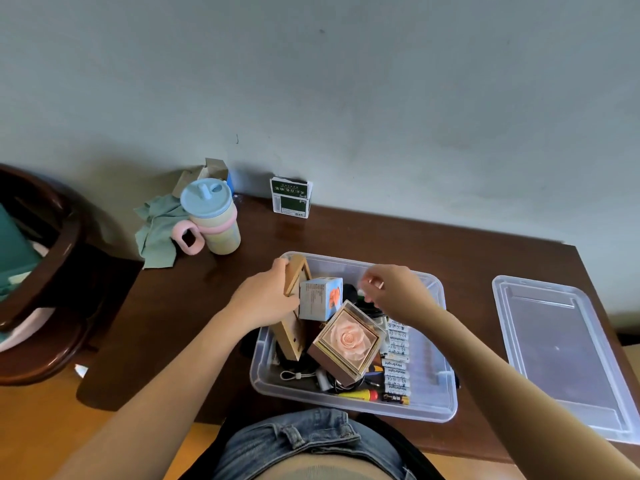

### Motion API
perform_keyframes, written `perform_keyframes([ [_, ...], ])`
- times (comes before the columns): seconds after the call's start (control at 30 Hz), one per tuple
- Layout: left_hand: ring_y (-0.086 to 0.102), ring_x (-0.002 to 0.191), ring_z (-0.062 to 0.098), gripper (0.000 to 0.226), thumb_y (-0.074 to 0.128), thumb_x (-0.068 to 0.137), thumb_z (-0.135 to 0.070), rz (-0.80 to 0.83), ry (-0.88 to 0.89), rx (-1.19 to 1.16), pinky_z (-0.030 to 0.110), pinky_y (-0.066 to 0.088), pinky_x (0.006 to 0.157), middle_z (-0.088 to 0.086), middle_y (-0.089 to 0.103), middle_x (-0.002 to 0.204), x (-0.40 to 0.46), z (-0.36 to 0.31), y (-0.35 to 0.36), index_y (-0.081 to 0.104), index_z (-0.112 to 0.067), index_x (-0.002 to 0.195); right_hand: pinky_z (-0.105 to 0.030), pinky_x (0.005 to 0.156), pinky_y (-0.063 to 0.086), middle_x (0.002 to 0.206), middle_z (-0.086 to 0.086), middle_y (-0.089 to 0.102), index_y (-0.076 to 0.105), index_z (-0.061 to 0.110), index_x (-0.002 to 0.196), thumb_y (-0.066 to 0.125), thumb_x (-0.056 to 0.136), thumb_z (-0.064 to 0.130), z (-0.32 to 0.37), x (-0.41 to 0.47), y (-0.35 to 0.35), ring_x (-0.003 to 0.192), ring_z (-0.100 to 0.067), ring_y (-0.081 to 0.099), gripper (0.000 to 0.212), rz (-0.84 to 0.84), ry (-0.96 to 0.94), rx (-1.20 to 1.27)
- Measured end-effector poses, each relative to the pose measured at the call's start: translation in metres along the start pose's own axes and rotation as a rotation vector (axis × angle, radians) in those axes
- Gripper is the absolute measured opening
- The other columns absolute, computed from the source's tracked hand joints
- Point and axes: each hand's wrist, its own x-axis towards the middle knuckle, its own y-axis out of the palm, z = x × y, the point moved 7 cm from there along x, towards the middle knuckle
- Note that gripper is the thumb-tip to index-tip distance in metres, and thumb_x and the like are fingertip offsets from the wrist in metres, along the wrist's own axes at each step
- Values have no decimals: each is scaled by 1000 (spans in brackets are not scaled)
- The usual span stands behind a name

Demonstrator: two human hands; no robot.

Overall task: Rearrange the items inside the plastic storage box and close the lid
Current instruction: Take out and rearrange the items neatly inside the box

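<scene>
Our left hand (265, 294) grips the edge of a wooden frame (292, 313), fingers curled round its upper side, holding it upright and tilted against the left wall of the clear plastic storage box (434, 386). Our right hand (391, 289) hovers over the back of the box with fingers curled downward; a ring shows on one finger, but we cannot tell whether the fingertips are pinching anything.

Between the hands, a small pale blue carton (320, 297) with printed text leans against the frame. Just in front of it a clear cube case with a peach rose (348, 339) sits tilted on the heap of contents. To its right a row of white batteries (396, 355) lies along the middle of the box, with a yellow and red tool (358, 395) and a dark battery near the front wall. A white cord loop (294, 375) and dark cables lie in the front left corner. The right-hand part of the box holds little.

The box stands on the dark wooden bench (194, 299), open. Its clear lid (561, 355) lies flat on the bench, well apart to the right. At the back left stands a pastel cup with a blue lid and pink handle (211, 220), beside a crumpled green cloth (156, 230). A green and white carton (291, 197) stands against the wall (346, 98).
</scene>
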Motion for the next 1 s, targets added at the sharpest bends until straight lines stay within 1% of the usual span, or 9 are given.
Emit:
perform_keyframes([
  [0.1,58,83,16,76,57,85,-38,90,33,-60,27,43,63,-3,57,97,-7,-5,2,15,-19,146,-27,77,51,98,6,68,66,19,102,49,96,23,28,9,6,88,-11,61,18,-26,-101,133],
  [0.23,57,84,14,71,63,80,-39,114,84,-136,26,43,66,-8,56,95,-19,-14,5,28,-19,139,-27,84,48,109,5,65,64,19,109,44,98,22,56,19,10,98,-11,59,23,-95,-179,230],
  [0.33,58,81,9,64,64,76,-43,199,96,-120,25,46,63,-7,59,100,-25,-14,12,35,-21,129,-30,84,46,108,1,66,66,16,108,41,100,26,69,28,20,99,-15,58,28,33,-194,239],
  [0.43,62,82,12,57,65,79,-46,288,76,-157,27,53,63,-4,59,97,-30,-10,16,39,-20,122,-32,80,44,99,-7,66,68,11,103,38,101,30,73,34,37,92,-20,58,36,241,-168,179],
  [0.5,69,79,19,50,63,86,-46,381,53,-369,28,56,58,-1,63,98,-33,-10,21,39,-21,121,-30,70,40,79,-9,59,65,4,88,36,102,33,75,37,46,74,-19,52,43,320,-160,142],
  [0.67,71,85,22,27,42,101,-34,563,113,-639,28,57,70,5,70,104,-38,-12,38,39,-27,127,-22,56,35,60,4,50,67,15,67,48,94,48,74,43,54,56,-9,43,47,440,-111,19],
  [0.77,66,80,11,18,52,96,-19,232,206,-550,20,48,66,-7,68,86,-22,-1,21,61,-27,109,-27,60,38,70,-1,57,67,10,78,63,87,35,69,43,60,66,-15,48,26,519,-151,-206],
  [0.87,56,73,13,13,63,87,-20,-154,94,-391,27,45,66,-8,57,75,-7,26,1,59,-32,90,-30,74,46,89,-8,69,72,7,94,65,86,23,69,44,63,78,-17,56,19,517,-152,-119],
  [1.0,52,66,12,14,59,92,-31,-185,-52,-400,27,37,56,-4,51,72,8,46,16,48,-25,97,-36,80,50,99,-14,69,72,7,101,48,90,11,74,58,70,91,-29,62,27,416,-190,-271],
])
